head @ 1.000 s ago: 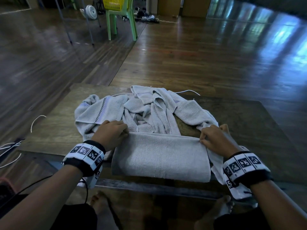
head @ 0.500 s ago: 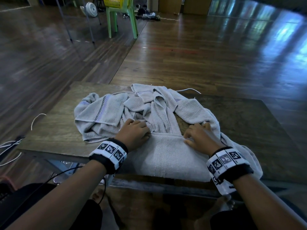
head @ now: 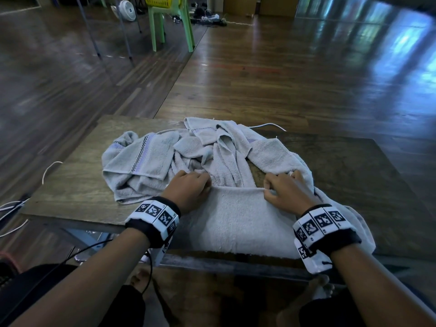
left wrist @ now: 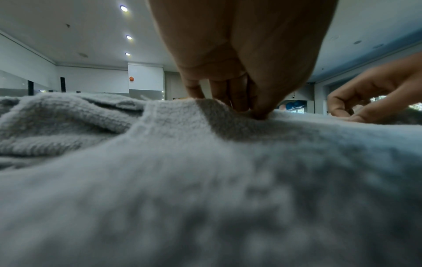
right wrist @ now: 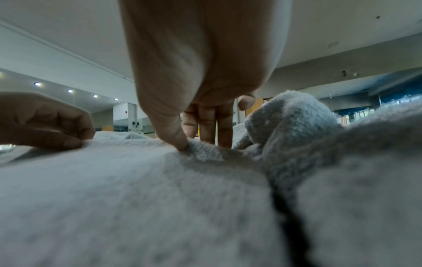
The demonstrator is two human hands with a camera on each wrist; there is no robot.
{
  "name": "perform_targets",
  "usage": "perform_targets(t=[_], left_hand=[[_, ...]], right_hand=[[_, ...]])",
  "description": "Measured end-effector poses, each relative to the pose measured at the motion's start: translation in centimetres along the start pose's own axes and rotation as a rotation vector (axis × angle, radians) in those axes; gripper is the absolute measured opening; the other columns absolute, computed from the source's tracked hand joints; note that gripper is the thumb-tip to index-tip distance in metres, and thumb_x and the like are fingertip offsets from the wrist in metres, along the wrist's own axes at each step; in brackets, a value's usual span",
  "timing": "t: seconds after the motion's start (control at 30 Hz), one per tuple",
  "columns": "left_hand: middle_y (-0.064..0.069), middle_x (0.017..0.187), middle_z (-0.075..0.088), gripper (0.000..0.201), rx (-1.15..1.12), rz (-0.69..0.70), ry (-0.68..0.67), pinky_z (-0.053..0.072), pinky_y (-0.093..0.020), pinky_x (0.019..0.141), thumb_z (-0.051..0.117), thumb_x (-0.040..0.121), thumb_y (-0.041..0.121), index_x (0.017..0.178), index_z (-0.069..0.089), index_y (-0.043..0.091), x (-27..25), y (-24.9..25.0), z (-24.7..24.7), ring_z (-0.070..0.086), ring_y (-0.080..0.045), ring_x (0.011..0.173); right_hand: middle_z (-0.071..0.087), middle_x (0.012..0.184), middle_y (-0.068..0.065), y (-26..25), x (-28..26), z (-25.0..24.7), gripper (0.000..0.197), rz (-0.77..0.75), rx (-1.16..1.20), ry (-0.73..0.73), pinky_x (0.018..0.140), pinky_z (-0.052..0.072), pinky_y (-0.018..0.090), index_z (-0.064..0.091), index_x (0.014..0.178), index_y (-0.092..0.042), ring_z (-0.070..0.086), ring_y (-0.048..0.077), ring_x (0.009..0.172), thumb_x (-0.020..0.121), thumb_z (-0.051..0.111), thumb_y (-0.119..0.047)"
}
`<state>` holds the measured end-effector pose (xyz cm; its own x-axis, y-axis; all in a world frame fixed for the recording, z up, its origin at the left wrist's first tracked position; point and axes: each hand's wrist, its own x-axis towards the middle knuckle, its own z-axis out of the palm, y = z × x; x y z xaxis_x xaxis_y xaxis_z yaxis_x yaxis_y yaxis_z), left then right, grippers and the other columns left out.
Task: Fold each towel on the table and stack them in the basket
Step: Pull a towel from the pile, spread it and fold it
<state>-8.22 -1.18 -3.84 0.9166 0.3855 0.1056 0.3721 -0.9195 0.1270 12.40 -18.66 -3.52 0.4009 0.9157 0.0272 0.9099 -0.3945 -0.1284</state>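
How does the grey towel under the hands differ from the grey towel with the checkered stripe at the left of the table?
The plain grey towel under the hands lies flat and smooth, doubled into a neat panel; the checkered-stripe grey towel lies rumpled and unfolded. The left hand and right hand pinch the plain one's far edge; nothing touches the striped one. The plain one overhangs the near edge of the wooden table. Both are grey terry cloth.

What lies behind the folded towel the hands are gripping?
Behind the folded towel, a heap of crumpled towels lies on the table; one has a checked stripe. A white cable shows past the heap. How many towels it holds, and what lies beneath, is covered.
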Motion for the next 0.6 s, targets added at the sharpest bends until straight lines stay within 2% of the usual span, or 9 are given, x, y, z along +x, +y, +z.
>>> perform_targets(t=[0.07,0.2,0.4,0.5,0.6], left_hand=[[0.002,0.098,0.06,0.014,0.005,-0.022,-0.01,0.033,-0.03,0.091,0.037,0.096,0.025,0.101,0.05,0.02,0.1,0.1,0.1,0.046,-0.015,0.079],[0.005,0.103,0.061,0.015,0.038,-0.046,-0.001,0.03,-0.032,0.091,0.04,0.094,0.026,0.099,0.053,0.022,0.2,0.0,0.4,0.054,-0.016,0.095],[0.012,0.105,0.061,0.019,0.048,-0.069,-0.019,0.024,-0.032,0.092,0.046,0.091,0.033,0.099,0.063,0.029,0.0,-0.9,-0.1,0.051,-0.013,0.105],[0.014,0.108,0.059,0.021,0.085,-0.058,-0.038,0.018,-0.034,0.094,0.048,0.091,0.036,0.102,0.065,0.031,-0.5,-2.1,-0.9,0.046,-0.012,0.108],[0.014,0.106,0.059,0.018,0.068,-0.082,-0.078,0.015,-0.033,0.089,0.053,0.089,0.036,0.103,0.065,0.032,-1.2,-3.6,-1.8,0.041,-0.013,0.108]], right_hand=[[0.062,0.078,-0.008,-0.2,0.1,0.1,0.009,0.007,-0.049,0.002,0.093,0.026,0.035,0.051,0.086,-0.024,0.056,0.015,0.078,0.089,0.048,-0.031],[0.062,0.086,-0.009,-0.4,0.2,0.4,0.011,0.024,-0.175,-0.008,0.093,0.027,0.039,0.054,0.086,-0.025,0.056,0.016,0.088,0.091,0.047,-0.031],[0.063,0.101,-0.014,0.8,-0.1,-0.1,0.018,0.049,-0.232,-0.075,0.098,0.023,0.038,0.065,0.092,-0.032,0.051,0.011,0.107,0.09,0.048,-0.037],[0.06,0.115,-0.015,1.9,-0.5,-1.0,0.02,0.075,-0.253,-0.148,0.095,0.023,0.039,0.065,0.098,-0.036,0.044,0.011,0.118,0.09,0.048,-0.039],[0.053,0.13,-0.015,3.1,-0.9,-1.6,0.019,0.088,-0.251,-0.214,0.095,0.024,0.043,0.066,0.099,-0.04,0.039,0.012,0.125,0.091,0.049,-0.04]])
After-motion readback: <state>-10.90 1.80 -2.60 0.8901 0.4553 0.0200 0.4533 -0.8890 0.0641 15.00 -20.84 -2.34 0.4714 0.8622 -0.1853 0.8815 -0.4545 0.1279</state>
